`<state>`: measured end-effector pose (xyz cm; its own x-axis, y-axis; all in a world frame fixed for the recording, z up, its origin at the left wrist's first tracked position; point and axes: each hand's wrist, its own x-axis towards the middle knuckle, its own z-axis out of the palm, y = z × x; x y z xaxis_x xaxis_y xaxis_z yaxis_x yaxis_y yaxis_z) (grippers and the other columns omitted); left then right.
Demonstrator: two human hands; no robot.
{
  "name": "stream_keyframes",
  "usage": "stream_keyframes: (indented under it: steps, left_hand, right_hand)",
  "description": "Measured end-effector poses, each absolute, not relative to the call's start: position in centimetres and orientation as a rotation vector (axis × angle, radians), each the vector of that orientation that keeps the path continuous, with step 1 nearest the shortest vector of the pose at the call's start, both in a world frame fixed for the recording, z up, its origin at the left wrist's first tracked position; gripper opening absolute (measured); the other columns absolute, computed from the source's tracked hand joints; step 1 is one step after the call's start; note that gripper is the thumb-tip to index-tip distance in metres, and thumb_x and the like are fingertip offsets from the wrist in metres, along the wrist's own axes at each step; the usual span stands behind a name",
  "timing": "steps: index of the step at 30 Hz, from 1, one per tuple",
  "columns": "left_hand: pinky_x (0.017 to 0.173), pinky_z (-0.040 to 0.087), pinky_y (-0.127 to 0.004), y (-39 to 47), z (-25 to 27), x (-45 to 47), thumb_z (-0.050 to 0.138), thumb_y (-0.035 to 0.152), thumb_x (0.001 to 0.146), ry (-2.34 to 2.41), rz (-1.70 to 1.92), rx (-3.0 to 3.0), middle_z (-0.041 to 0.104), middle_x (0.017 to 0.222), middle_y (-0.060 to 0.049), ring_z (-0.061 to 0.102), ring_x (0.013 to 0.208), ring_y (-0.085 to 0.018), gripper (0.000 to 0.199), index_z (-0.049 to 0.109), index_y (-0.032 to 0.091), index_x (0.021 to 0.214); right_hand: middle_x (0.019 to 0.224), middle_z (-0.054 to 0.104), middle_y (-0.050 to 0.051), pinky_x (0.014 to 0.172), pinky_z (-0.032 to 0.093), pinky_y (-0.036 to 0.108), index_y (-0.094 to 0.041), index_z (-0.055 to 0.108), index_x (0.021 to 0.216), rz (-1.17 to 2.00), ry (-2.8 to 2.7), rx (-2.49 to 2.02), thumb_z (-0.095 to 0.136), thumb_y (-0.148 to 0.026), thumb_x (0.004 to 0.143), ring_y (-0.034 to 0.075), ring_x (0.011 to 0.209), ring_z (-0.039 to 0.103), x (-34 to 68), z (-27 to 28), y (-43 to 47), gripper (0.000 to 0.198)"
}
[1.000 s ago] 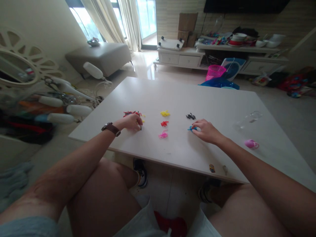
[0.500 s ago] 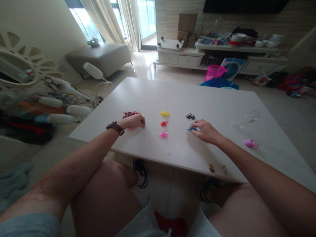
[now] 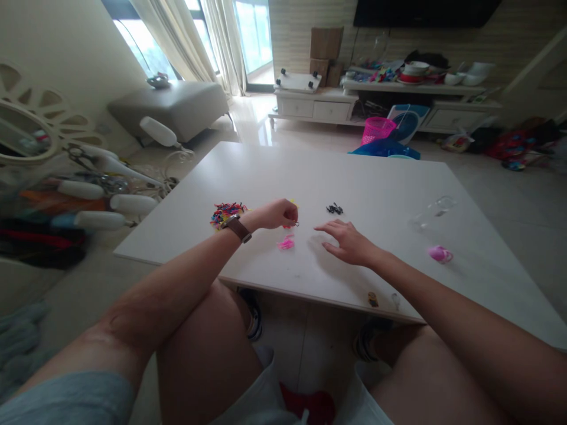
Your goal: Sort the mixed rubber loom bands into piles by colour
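My left hand (image 3: 283, 214), with a brown-strapped watch on its wrist, is pinched shut on a small dark loop, possibly a rubber band, above the table. Behind and below it lie a partly hidden yellow pile (image 3: 294, 202), a mostly covered red pile (image 3: 287, 226) and a pink pile (image 3: 286, 242) of small bands or strips. To its left spreads a mixed multicoloured pile (image 3: 221, 213). My right hand (image 3: 348, 242) hovers open over the table, fingers apart, in front of a black pile (image 3: 334, 209). No blue pile shows; my right hand may hide it.
On the white table (image 3: 274, 171) a clear container (image 3: 438, 208) and a pink-purple object (image 3: 439, 254) lie at the right. By the front edge are a small yellow figure (image 3: 372, 300) and a small clear item (image 3: 396, 301). A white lamp (image 3: 158, 131) stands beyond the left edge.
My left hand has moved right from the mixed pile with the small loop in its pinch. My right hand has left the blue pile and spread its fingers. The view has shifted slightly.
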<state>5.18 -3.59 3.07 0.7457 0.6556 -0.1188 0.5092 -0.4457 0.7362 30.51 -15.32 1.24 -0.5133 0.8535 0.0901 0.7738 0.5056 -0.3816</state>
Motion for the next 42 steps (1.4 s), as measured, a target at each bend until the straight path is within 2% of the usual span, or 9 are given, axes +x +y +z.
stream_keyframes:
  steps: [4,8,15,19,24,28,36,42]
  left_hand:
    - [0.054,0.039,-0.023,-3.9,2.8,7.2,0.07,0.02,0.072,0.774,0.254,2.119,0.066,0.063,-0.002,0.055,0.057,-0.012,0.008,0.07,0.013,0.076]
    - [0.053,0.039,-0.022,-4.2,2.9,8.3,0.069,0.017,0.073,0.738,0.282,2.157,0.066,0.063,-0.001,0.054,0.056,-0.011,0.007,0.071,0.013,0.078]
    - [0.057,0.041,-0.024,-4.1,2.8,8.3,0.071,0.019,0.073,0.787,0.32,2.182,0.067,0.065,-0.002,0.057,0.059,-0.012,0.008,0.075,0.013,0.078]
    - [0.062,0.044,-0.025,-3.6,2.7,7.9,0.074,0.02,0.071,0.912,0.402,2.238,0.069,0.071,-0.004,0.062,0.067,-0.015,0.009,0.077,0.015,0.078]
    - [0.061,0.044,-0.025,-2.7,2.3,7.3,0.073,0.02,0.071,1.095,0.476,2.187,0.069,0.068,-0.003,0.061,0.065,-0.015,0.008,0.076,0.014,0.076]
    - [0.061,0.045,-0.025,-2.4,2.1,6.7,0.072,0.021,0.072,1.224,0.521,2.079,0.071,0.072,-0.005,0.062,0.066,-0.015,0.008,0.075,0.014,0.075]
    - [0.056,0.043,-0.023,-1.2,1.5,5.3,0.071,0.022,0.071,1.42,0.589,1.876,0.07,0.067,-0.004,0.061,0.062,-0.014,0.011,0.076,0.015,0.077]
    - [0.055,0.042,-0.023,0.2,0.1,4.6,0.072,0.022,0.067,1.504,0.639,1.773,0.073,0.07,-0.005,0.063,0.066,-0.016,0.015,0.078,0.016,0.079]
  right_hand:
    - [0.141,0.061,0.013,0.1,0.04,0.052,-0.027,0.045,0.15,0.467,-2.512,-1.348,0.052,-0.029,0.095,0.031,0.13,0.052,29.9,1.3,-15.7,0.055]
    - [0.143,0.06,0.011,0.101,0.039,0.053,-0.029,0.039,0.154,0.503,-2.517,-1.323,0.052,-0.027,0.094,0.031,0.131,0.051,29.7,1.3,-15.8,0.061]
    - [0.14,0.062,0.011,0.105,0.038,0.049,-0.024,0.051,0.146,0.448,-2.432,-1.356,0.053,-0.025,0.093,0.028,0.131,0.053,29.9,0.7,-15.3,0.053]
    - [0.139,0.063,0.012,0.103,0.039,0.049,-0.023,0.057,0.14,0.319,-2.317,-1.577,0.054,-0.026,0.091,0.031,0.13,0.053,31.1,-0.1,-13.9,0.049]
    - [0.142,0.061,0.012,0.101,0.039,0.052,-0.023,0.055,0.141,0.22,-2.12,-1.939,0.054,-0.03,0.087,0.033,0.13,0.05,33.2,-1.3,-11.2,0.054]
    - [0.144,0.059,0.011,0.102,0.038,0.052,-0.023,0.054,0.142,0.196,-2.101,-2.054,0.052,-0.031,0.087,0.033,0.131,0.047,33.8,-2.3,-10.0,0.055]
    - [0.148,0.055,0.011,0.103,0.038,0.054,-0.025,0.049,0.147,0.179,-2.15,-2.102,0.052,-0.034,0.088,0.034,0.133,0.042,33.6,-3.0,-9.9,0.06]
    - [0.139,0.062,0.015,0.098,0.04,0.057,-0.022,0.057,0.138,0.11,-2.106,-1.965,0.049,-0.036,0.09,0.036,0.128,0.046,33.7,-2.3,-10.4,0.051]
